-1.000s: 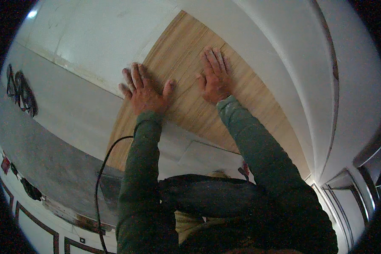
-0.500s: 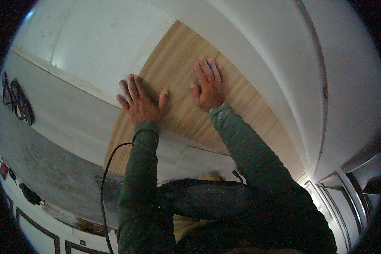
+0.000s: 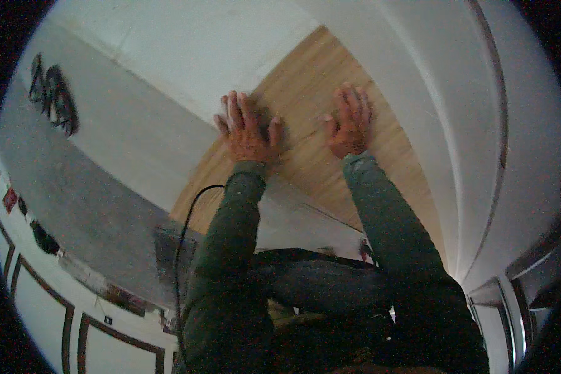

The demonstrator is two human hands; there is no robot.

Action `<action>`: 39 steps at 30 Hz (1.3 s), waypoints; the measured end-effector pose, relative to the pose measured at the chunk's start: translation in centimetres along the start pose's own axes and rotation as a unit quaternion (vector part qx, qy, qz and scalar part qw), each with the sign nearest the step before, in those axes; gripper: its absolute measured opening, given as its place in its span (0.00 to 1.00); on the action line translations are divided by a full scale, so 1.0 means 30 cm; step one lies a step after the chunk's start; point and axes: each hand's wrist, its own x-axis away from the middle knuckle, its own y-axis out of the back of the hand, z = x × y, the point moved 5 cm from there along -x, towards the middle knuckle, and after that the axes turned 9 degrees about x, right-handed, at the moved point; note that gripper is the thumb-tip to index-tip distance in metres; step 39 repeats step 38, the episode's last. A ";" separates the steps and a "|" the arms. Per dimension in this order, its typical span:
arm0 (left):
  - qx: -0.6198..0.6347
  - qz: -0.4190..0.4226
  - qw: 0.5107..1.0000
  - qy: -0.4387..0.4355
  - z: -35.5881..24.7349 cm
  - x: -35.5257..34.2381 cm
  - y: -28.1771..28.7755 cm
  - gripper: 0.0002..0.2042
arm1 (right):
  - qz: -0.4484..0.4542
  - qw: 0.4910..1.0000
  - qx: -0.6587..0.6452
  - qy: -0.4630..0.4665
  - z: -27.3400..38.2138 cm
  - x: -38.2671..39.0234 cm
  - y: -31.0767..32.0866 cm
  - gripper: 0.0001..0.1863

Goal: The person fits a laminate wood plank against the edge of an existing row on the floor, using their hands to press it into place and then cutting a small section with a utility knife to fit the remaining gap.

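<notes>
A wood-grain board [image 3: 315, 68] with pale brown streaks lies beneath both of my hands. My left hand [image 3: 248, 138] rests palm down at its left edge, fingers spread, with the fingertips reaching toward the white surface beyond. Farther right, my right hand [image 3: 351, 128] is also flat on the board, its thumb held out to the side. Neither hand holds anything. A thin black cable [image 3: 190, 212] curves away from my left sleeve.
The white wall [image 3: 411, 75] curves past the board's right side. A pale sheet [image 3: 187, 50] adjoins its far left edge. Dark coiled cords [image 3: 55, 96] lie on the grey surface [image 3: 100, 174] at left. White panels with dark frames [image 3: 40, 293] stand at lower left.
The view has turned, so the board, hands and cords appear farther right. Both hands stay flat on the board, with little visible shift against it.
</notes>
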 end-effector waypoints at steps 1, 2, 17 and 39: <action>0.003 -0.035 0.999 0.025 0.027 0.031 0.014 0.44 | -0.002 1.000 -0.019 0.004 0.012 -0.004 -0.004 0.31; 0.010 -0.070 0.996 0.046 0.067 0.060 0.028 0.43 | -0.006 1.000 -0.010 0.003 0.014 -0.004 -0.009 0.30; -0.044 -0.101 0.969 0.221 0.318 0.294 0.139 0.31 | -0.005 0.999 0.035 0.025 0.039 -0.027 0.030 0.31; -0.100 -0.131 0.969 0.185 0.325 0.252 0.126 0.31 | -0.008 1.000 0.025 0.012 0.022 -0.043 0.011 0.35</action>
